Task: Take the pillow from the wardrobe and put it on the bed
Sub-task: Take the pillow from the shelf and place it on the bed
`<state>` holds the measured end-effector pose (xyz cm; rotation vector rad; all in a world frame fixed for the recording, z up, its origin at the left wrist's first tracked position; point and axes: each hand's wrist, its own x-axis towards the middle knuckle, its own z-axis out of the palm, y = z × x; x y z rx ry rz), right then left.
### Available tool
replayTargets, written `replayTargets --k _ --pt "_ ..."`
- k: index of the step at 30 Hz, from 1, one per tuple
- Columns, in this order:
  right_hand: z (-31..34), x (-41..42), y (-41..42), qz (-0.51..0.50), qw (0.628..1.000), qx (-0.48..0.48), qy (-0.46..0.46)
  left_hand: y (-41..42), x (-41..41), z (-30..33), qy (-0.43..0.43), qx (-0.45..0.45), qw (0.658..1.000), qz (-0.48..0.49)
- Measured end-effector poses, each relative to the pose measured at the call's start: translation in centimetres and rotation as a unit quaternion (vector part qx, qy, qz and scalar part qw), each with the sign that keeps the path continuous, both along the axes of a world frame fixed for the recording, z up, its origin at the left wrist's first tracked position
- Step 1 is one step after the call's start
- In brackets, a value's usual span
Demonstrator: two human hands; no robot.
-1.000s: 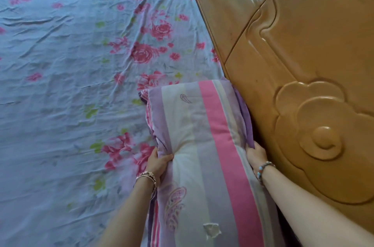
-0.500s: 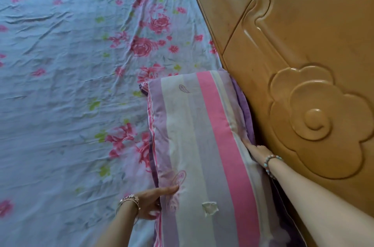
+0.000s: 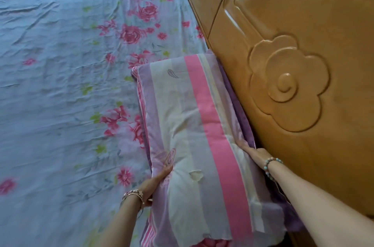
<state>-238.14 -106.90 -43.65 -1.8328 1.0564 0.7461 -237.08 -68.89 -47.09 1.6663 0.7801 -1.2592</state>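
Snugly against headboard [image 3: 283, 105]: pillow [image 3: 202, 125], hands at both edges.

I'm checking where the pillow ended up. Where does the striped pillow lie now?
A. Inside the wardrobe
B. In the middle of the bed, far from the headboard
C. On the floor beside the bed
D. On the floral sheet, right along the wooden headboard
D: the striped pillow lies on the floral sheet with its long edge against the carved wooden headboard, a hand at each side.
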Motion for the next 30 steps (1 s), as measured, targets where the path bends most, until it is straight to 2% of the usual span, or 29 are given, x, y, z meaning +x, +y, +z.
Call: replayTargets --k 6,11,19,30 --pt "-1.2 -3.8 0.7 -0.09 0.995 -0.03 -0.014 -0.8 -3.6 -1.0 -0.001 0.02 0.999 0.032" --pt "-1.5 -5.3 0.9 -0.11 0.992 -0.068 -0.01 -1.4 -5.2 -1.2 -0.009 0.012 0.999 0.043" --pt "-0.4 -5.8 1.0 -0.071 0.992 -0.102 -0.035 -1.5 -5.1 -0.3 -0.004 0.009 0.999 0.04" --pt "-1.3 -6.2 1.4 -0.048 0.992 -0.115 0.005 -1.7 -5.8 -0.3 -0.061 0.053 0.997 0.013"
